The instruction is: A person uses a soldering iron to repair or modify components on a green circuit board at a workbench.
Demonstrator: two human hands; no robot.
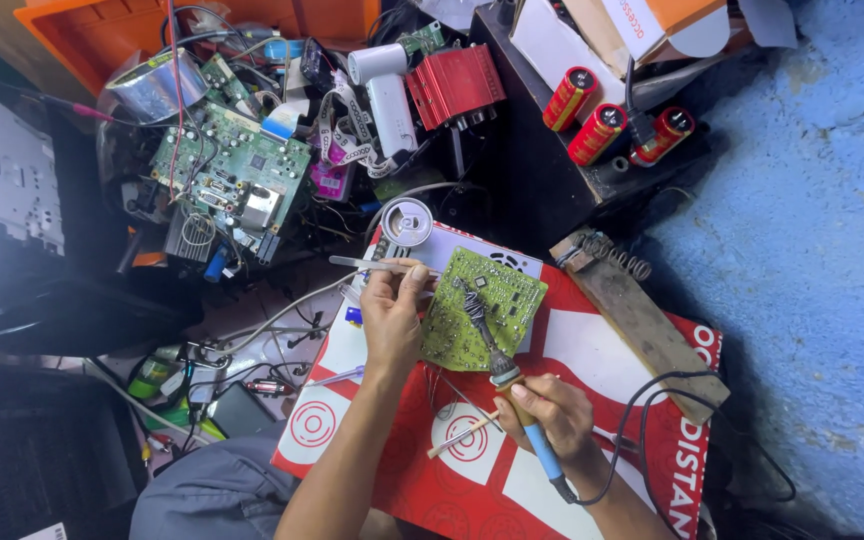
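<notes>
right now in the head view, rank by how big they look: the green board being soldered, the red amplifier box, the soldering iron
1. green board
2. red amplifier box, which lies farther from the camera, so this is unsure
3. soldering iron, long but thin, in the right hand

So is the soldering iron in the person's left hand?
No, the right hand grips the soldering iron; the left hand holds tweezers.

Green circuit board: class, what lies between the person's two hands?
In the head view, the green circuit board and the soldering iron's shaft lie between left hand and right hand.
</notes>
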